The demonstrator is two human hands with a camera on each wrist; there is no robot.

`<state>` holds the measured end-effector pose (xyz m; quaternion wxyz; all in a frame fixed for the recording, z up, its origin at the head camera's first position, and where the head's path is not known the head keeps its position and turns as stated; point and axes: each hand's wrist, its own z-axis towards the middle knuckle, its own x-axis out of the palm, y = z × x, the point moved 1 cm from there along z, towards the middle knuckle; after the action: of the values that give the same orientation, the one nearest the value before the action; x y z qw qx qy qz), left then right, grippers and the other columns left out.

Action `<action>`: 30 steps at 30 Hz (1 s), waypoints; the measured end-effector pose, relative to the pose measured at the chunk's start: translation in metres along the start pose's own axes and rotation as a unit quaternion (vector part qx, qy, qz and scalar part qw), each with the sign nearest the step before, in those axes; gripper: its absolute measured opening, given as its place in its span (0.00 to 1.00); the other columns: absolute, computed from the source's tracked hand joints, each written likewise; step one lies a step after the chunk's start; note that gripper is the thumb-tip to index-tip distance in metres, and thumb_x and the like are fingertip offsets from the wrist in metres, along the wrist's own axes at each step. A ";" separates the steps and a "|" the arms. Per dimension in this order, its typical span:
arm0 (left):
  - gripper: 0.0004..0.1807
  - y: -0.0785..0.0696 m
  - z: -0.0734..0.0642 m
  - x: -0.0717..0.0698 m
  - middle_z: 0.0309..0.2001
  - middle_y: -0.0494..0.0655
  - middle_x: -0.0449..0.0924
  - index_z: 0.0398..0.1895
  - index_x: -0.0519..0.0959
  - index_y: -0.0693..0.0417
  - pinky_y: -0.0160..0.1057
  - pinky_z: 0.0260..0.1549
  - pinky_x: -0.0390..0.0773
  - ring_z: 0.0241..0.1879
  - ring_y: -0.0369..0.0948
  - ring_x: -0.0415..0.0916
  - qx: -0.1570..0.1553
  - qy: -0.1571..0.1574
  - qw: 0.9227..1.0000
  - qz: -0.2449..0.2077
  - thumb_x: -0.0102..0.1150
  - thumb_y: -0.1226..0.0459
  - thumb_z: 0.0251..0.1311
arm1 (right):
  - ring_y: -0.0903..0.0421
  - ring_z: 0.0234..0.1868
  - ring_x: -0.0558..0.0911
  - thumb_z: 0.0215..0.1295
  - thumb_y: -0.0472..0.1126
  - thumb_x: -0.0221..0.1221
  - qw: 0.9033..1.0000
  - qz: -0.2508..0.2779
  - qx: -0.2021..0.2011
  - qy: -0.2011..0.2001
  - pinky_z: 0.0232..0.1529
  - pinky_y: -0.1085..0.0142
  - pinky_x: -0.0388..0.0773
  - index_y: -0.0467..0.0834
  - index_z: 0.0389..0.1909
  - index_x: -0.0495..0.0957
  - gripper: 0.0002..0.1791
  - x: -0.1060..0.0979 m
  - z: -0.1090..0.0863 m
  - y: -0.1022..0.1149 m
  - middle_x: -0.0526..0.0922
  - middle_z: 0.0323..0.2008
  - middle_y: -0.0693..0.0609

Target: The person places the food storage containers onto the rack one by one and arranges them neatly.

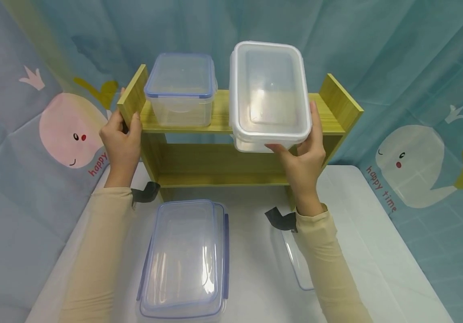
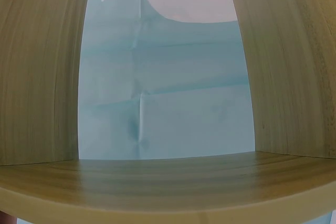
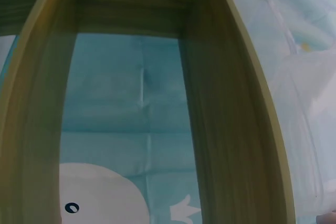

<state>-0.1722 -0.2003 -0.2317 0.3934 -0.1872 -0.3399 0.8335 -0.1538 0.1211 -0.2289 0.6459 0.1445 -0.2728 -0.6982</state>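
A pale wooden shelf (image 1: 223, 179) stands upright on the table. My left hand (image 1: 122, 141) grips its raised left side panel (image 1: 132, 96), the thumb on the near side. My right hand (image 1: 305, 163) holds a clear food container with a white-rimmed lid (image 1: 271, 89) by its near right corner, thumb in front and fingers along the right side. Tilted toward me, this container overlaps the top board; in the right wrist view the clear container (image 3: 299, 124) shows beside the shelf frame (image 3: 241, 103). A square container with a blue-rimmed lid (image 1: 180, 78) sits on the top board's left part.
In front of the shelf, a large flat container with a blue-rimmed lid (image 1: 183, 255) lies on the white tabletop (image 1: 251, 269). A thin clear blue-edged piece (image 1: 299, 262) lies partly under my right forearm. Patterned curtains (image 1: 417, 89) hang behind and at both sides.
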 end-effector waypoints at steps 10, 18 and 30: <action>0.18 -0.001 -0.002 0.001 0.59 0.42 0.74 0.55 0.77 0.60 0.31 0.46 0.76 0.50 0.38 0.76 0.006 0.005 1.000 -0.010 0.52 0.70 0.61 | 0.50 0.53 0.76 0.45 0.51 0.72 0.998 0.011 0.068 0.007 0.56 0.60 0.72 0.33 0.70 0.54 0.55 0.003 0.009 0.000 0.72 0.59 0.42; 0.18 -0.001 0.000 0.002 0.59 0.43 0.73 0.54 0.78 0.59 0.27 0.42 0.77 0.47 0.36 0.78 0.006 0.002 1.000 -0.006 0.52 0.70 0.61 | 0.52 0.57 0.75 0.51 0.30 0.67 0.993 -0.036 0.111 -0.001 0.59 0.61 0.69 0.35 0.67 0.60 0.41 -0.009 0.006 0.008 0.74 0.59 0.44; 0.16 -0.002 0.000 0.000 0.56 0.43 0.75 0.52 0.79 0.64 0.28 0.42 0.77 0.46 0.36 0.78 0.018 0.001 1.000 -0.002 0.52 0.71 0.61 | 0.51 0.45 0.81 0.50 0.27 0.67 0.995 -0.058 0.074 -0.030 0.51 0.61 0.76 0.29 0.45 0.78 0.19 -0.009 0.005 0.008 0.81 0.43 0.44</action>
<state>-0.1715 -0.1995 -0.2300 0.3985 -0.1803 -0.3250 0.8385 -0.1491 0.1309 -0.2218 0.5832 0.1861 -0.3343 -0.7166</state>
